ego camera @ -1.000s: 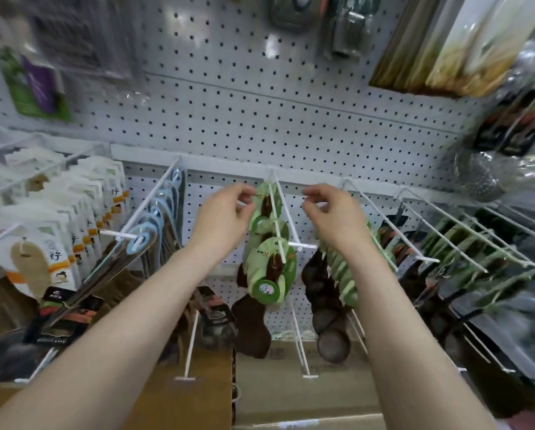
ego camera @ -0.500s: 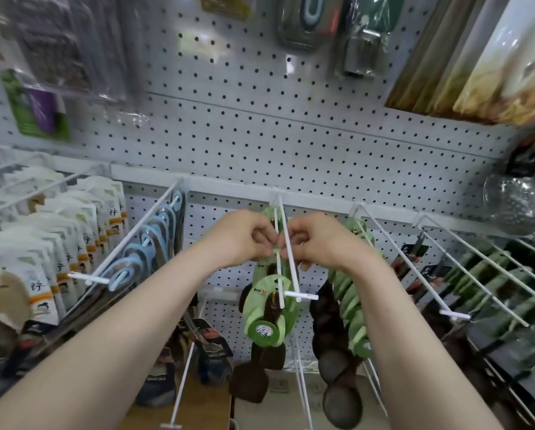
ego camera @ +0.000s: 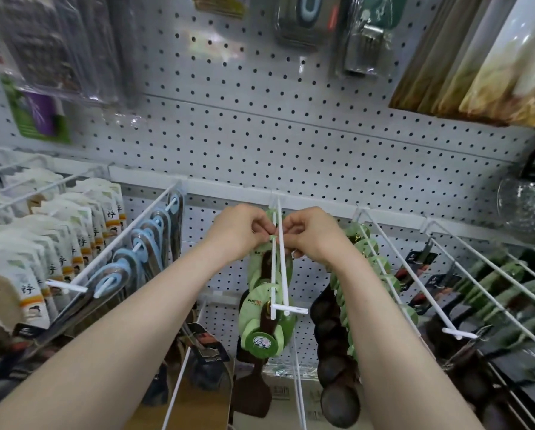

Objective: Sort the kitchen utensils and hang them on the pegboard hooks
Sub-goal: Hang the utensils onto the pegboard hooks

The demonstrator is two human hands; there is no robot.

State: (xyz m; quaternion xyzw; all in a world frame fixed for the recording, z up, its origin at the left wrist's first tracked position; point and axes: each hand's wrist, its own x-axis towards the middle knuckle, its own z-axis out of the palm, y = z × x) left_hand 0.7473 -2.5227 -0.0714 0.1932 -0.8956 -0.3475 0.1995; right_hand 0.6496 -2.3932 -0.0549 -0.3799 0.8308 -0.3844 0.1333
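1. Nearest, at 6 o'clock below my hands, a green-carded wooden utensil [ego camera: 261, 318] hangs at the tip of the white double-wire hook [ego camera: 291, 309]. Its round label carries a white character I cannot read.
2. At 9 o'clock, white card packs [ego camera: 30, 293] show Chinese characters.
3. My left hand [ego camera: 240, 234] and right hand [ego camera: 309, 235], apart a second ago, now meet on the hook, each grip pinching the green card [ego camera: 271, 237] of one utensil.
4. That card sits far back by the pegboard [ego camera: 291, 135], so I judge this piece nearly hung.
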